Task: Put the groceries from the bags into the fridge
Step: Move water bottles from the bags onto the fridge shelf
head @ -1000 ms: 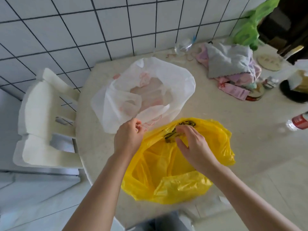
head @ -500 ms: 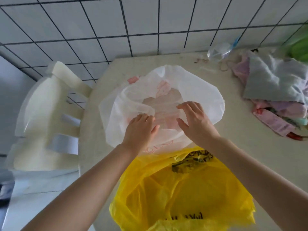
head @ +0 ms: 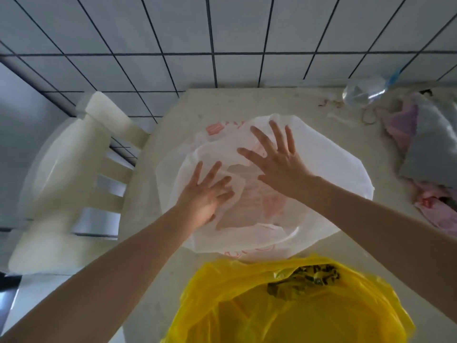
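Nearest me, the yellow bag (head: 284, 308) slumps at the counter (head: 153, 273) edge; I'd worry a tug on the plastic could slide it off. Beyond it, my left hand (head: 206, 194) and right hand (head: 277, 157) lie flat on the white bag (head: 329, 174), fingers spread wide, holding nothing. Thin, crumpled film with pink print; I can't tell what is underneath.
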Motion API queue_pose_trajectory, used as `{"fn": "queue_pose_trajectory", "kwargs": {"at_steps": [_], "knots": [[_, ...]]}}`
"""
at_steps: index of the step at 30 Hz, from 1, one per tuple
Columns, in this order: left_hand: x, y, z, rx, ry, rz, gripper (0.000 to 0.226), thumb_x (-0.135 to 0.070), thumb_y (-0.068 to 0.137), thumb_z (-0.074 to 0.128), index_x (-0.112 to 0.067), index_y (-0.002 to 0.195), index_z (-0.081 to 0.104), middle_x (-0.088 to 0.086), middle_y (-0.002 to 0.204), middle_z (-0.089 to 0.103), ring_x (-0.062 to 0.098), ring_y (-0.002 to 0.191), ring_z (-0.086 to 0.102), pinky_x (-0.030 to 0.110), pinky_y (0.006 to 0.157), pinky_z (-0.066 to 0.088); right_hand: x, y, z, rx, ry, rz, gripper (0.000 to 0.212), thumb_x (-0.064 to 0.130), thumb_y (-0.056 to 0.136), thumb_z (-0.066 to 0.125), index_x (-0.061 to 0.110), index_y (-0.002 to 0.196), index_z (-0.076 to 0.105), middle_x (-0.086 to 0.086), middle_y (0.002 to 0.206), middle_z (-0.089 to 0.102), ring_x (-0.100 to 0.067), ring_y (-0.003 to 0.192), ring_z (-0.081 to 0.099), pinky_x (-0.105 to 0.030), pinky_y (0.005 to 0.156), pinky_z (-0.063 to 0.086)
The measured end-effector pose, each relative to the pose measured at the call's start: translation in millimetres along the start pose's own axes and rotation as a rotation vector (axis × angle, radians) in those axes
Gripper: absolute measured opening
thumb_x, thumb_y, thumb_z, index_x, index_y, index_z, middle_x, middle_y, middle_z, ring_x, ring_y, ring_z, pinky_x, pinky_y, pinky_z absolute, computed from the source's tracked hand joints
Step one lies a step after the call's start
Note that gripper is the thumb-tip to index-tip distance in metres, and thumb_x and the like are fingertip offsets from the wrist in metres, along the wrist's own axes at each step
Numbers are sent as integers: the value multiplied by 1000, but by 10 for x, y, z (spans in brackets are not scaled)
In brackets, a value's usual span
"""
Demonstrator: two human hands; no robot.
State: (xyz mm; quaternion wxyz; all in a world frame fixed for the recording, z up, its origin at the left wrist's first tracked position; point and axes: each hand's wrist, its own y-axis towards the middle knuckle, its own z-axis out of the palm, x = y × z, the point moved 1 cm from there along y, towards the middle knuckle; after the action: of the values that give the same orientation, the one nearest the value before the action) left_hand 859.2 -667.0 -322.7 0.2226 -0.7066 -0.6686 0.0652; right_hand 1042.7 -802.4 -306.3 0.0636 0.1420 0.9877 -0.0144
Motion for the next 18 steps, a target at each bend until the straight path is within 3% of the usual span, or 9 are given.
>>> {"fn": "queue_pose_trajectory", "kwargs": {"at_steps": [2,5,9,12,15,18], "knots": [[105,-56,47,-47,-16,-83,79,-36,47,90,-32,121,66,3,141,54,47,139,31,72,108,17,-8,144,72,22,-62,-34,103,47,61,85,37,147,30,-18,158,20,-54,140,13,-71,108,7],[202,-142,118,-138,-57,-144,71,-32,45,91,-22,112,70,8,135,57,46,136,36,73,106,17,-27,311,164,36,-138,-98,103,54,65,79,42,150,21,-15,160,16,-52,142,11,-70,109,7],[319,-282,207,-272,-81,-223,32,-21,61,83,-9,87,67,12,105,66,36,119,58,69,103,28,66,485,266,10,-113,-207,66,44,83,48,36,146,29,-16,153,34,-52,136,29,-73,103,25],[506,-400,357,-282,-50,-279,29,-5,53,82,-5,77,67,11,87,67,30,110,65,70,99,31,162,544,375,-25,-82,-315,49,23,88,54,27,133,34,-18,147,41,-50,132,38,-73,98,32],[683,-489,549,-251,-11,-337,39,-1,43,83,-4,79,69,10,90,67,26,114,63,70,105,21,212,533,438,-70,-4,-469,37,15,90,42,24,126,40,-23,143,45,-51,127,44,-76,93,34],[762,-520,616,-262,-8,-366,33,-1,51,80,-3,81,69,12,97,66,27,118,60,66,110,8,191,584,443,-54,-18,-553,41,13,80,52,20,121,51,-22,141,49,-51,125,47,-76,92,35]]}}
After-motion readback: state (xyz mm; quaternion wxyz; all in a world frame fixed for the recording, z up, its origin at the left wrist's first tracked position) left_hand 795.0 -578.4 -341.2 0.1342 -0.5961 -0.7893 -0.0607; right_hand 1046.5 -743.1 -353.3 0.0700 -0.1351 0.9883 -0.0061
